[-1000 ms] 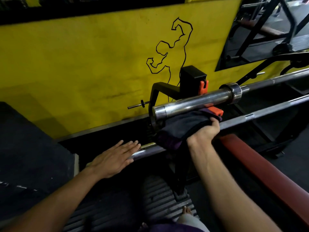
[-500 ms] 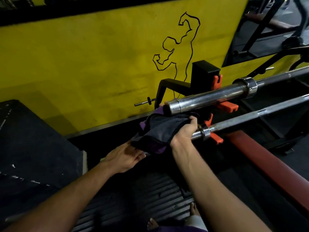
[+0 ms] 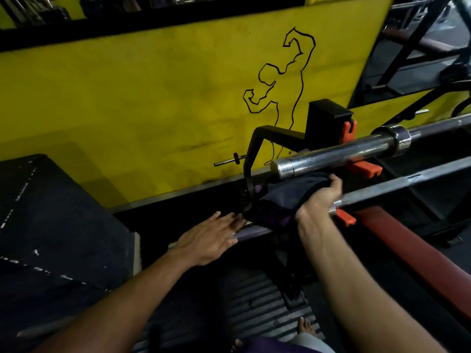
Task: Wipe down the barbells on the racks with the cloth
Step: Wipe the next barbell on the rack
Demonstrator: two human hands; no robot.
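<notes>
Right hand [image 3: 317, 200] grips cloth [image 3: 280, 197], wrapped over lower bar [image 3: 413, 180] sleeve, just below upper bar [image 3: 336, 154] end. Left hand [image 3: 211, 238] flat, fingers straight, resting on lower bar's near-left end. Both bars sit on black rack [image 3: 328, 115] with orange hooks [image 3: 364, 168]. Yellow wall [image 3: 127, 98] far; red bench [image 3: 413, 253] right.
</notes>
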